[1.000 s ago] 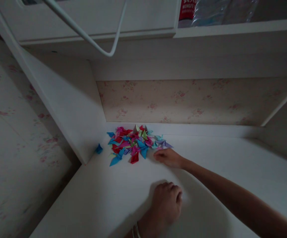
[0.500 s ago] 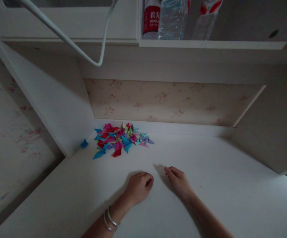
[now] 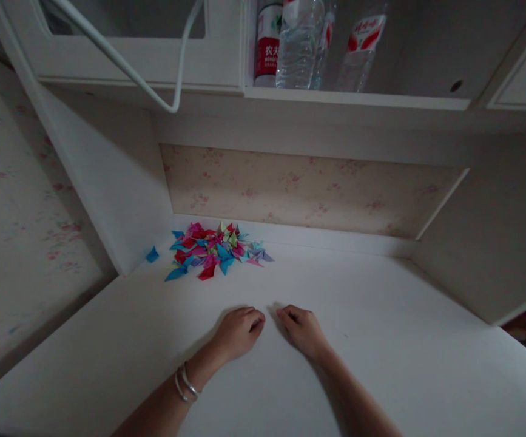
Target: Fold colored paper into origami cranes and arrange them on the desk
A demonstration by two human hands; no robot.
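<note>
My left hand [image 3: 239, 331] rests on the white desktop [image 3: 253, 394], its fingers curled into a loose fist and two silver bangles [image 3: 187, 382] round the wrist. Just to its right, a narrow gap away, my right hand [image 3: 303, 331] is also closed on the desktop. No object shows in either hand. Beyond them, at the back left, lies a heap of folded paper cranes [image 3: 212, 250] in blue, red, pink, green and purple. One small blue folded paper piece [image 3: 152, 254] sits apart, left of the heap by the side panel.
A shelf [image 3: 358, 100] overhead holds several plastic bottles [image 3: 296, 51]. A white cable or bar [image 3: 121, 60] hangs in front of the cabinet at upper left. White side panels [image 3: 94, 182] flank the desk, with flowered wallpaper [image 3: 290, 188] at the back.
My right hand has come slightly nearer to my left, and both stay closed. The camera view has shifted, showing more of the upper shelf and bottles. The paper heap is unchanged.
</note>
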